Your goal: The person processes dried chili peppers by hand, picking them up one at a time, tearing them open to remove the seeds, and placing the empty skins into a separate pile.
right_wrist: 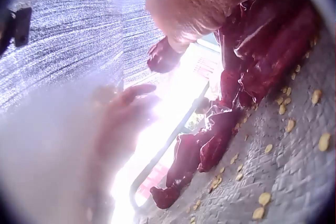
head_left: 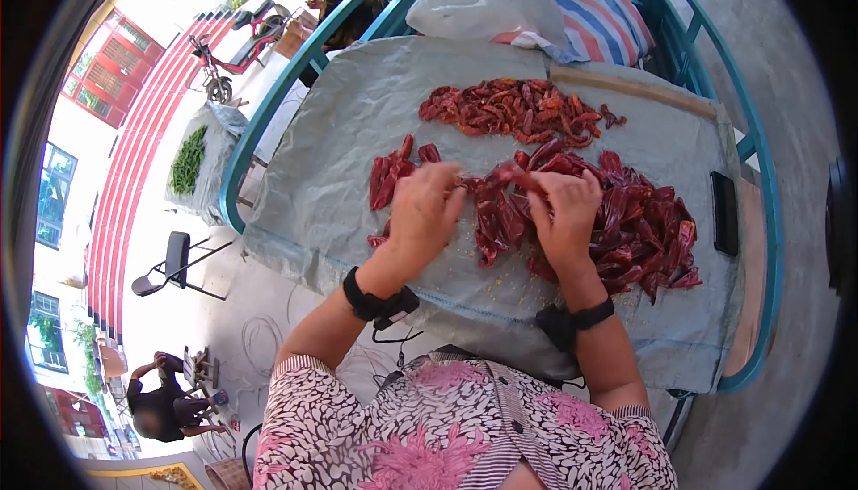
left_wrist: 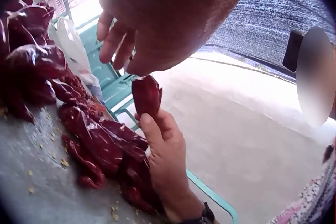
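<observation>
My right hand (head_left: 567, 213) pinches a dark red dried chili pepper (left_wrist: 146, 96) between thumb and fingers, its broken upper end pointing up. Facing it across a small gap, my left hand (head_left: 429, 209) has loosely bent fingers with nothing visible between them; it looks blurred in the right wrist view. Below and right of my hands spreads a heap of glossy dark red chili peppers (head_left: 639, 231). A smaller group of chili peppers (head_left: 386, 179) lies beyond my left hand. Pale yellow seeds (right_wrist: 264, 199) are scattered on the grey woven sheet (head_left: 331, 142).
A pile of shrivelled, brighter chilies (head_left: 518, 108) lies farther back beside a wooden strip (head_left: 630, 91). Teal rails (head_left: 760, 222) surround the cart bed. A black phone (head_left: 725, 213) lies at the right edge. Striped and white sacks (head_left: 594, 21) rest at the back.
</observation>
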{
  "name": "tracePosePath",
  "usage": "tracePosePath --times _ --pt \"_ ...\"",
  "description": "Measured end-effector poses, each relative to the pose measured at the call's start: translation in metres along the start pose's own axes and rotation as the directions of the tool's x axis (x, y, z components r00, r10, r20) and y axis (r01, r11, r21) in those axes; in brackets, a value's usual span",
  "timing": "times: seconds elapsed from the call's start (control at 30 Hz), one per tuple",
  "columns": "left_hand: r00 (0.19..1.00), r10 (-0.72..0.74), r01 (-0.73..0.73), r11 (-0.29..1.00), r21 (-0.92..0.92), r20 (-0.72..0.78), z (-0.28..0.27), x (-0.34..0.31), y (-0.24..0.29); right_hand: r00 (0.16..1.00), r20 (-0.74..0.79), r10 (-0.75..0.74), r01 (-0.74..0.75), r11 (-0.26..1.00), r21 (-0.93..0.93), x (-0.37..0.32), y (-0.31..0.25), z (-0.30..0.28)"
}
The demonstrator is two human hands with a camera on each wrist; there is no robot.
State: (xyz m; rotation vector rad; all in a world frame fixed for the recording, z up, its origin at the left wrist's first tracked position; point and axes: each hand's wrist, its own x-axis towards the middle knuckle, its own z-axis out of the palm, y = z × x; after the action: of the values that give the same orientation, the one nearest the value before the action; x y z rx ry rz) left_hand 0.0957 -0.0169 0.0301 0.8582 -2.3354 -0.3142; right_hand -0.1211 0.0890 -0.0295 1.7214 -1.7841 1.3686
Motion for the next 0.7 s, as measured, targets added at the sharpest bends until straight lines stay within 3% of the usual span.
tracePosePath --times 0.13,0.33,0.43,0.53,0.67,0.7 --pt "0.980 -0.130 0.164 0.957 0.238 -0.150 -0.007 -0.007 -0.044 0.981 -0.125 0.145 -0.161 0.979 -0.122 0.001 -0.002 -0.001" --pt "0.947 -0.312 0.279 0.920 0.274 0.083 -0.010 -0.018 -0.059 0.991 -0.038 0.129 -0.133 0.985 -0.108 -0.003 0.001 0.003" --pt "0.984 -0.173 0.164 0.972 0.168 0.043 -0.008 -0.018 -0.057 0.992 -0.044 0.115 -0.118 0.989 -0.087 -0.003 0.002 0.004" --pt "0.999 -0.021 0.015 0.983 0.184 0.029 -0.013 -0.010 -0.044 0.997 -0.063 0.045 -0.047 0.998 -0.031 -0.001 0.003 0.001" --pt "0.961 0.274 -0.277 0.942 0.191 0.039 -0.021 0.004 -0.005 0.999 0.006 -0.041 0.039 0.972 0.232 0.003 -0.009 -0.005" --pt "0.943 0.326 -0.333 0.930 0.158 0.067 -0.018 0.005 0.004 0.995 0.019 -0.094 0.088 0.975 0.204 0.007 -0.014 -0.009"
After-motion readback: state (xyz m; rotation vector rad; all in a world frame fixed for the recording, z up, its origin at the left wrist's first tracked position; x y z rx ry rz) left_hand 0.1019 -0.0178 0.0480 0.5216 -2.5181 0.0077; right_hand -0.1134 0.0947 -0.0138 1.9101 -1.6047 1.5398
